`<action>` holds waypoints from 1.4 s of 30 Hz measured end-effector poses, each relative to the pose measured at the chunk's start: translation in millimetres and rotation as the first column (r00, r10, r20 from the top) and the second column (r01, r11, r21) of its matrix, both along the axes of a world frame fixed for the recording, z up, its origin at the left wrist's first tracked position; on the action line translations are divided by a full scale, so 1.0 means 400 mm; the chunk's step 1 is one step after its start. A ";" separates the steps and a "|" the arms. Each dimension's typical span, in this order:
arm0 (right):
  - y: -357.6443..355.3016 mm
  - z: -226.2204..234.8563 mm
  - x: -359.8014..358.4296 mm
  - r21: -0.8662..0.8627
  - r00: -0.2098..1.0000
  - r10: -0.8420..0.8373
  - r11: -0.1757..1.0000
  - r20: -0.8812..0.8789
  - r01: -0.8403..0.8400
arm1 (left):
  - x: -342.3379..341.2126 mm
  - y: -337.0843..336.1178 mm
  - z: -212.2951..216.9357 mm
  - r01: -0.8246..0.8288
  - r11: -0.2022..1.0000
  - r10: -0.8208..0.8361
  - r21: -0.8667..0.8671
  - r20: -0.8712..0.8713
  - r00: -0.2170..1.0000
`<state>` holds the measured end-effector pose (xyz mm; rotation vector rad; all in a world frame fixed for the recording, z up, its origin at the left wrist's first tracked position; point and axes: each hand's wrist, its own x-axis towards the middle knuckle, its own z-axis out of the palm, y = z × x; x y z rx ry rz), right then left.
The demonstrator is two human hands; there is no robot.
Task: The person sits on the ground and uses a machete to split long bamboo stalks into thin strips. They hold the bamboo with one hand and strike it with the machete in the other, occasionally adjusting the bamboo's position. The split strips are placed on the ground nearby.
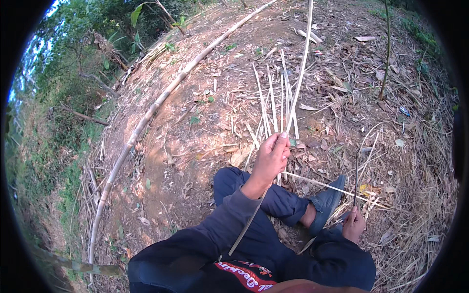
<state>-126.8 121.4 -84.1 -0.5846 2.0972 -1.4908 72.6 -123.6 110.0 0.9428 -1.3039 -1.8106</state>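
Observation:
My left hand [271, 161] is closed in a pinch around a long pale bamboo strip [304, 63]. The strip runs from the top of the view, through my fingers, down past my wrist to my lap. Beyond that hand, several thinner bamboo strips [273, 97] lie fanned out on the ground. By my shoe [326, 204], my right hand [353, 226] is wrapped round the lower end of a knife [356, 180], whose thin dark blade points away from me, seen nearly edge-on. Its handle is hidden in my fist. A pale strip [322, 183] lies across near the shoe.
A long bamboo pole [159, 102] stretches along the ground on the left. Dry leaves and shavings [405, 215] cover the slope at the right. A thin upright stem [386, 58] stands at the far right. Green bushes [53, 97] border the left side.

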 end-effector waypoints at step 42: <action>-0.061 -0.095 -0.148 0.293 0.879 0.211 0.887 0.428 -0.356 | 0.120 -0.177 -0.589 0.002 0.850 -0.036 0.526 0.053 0.998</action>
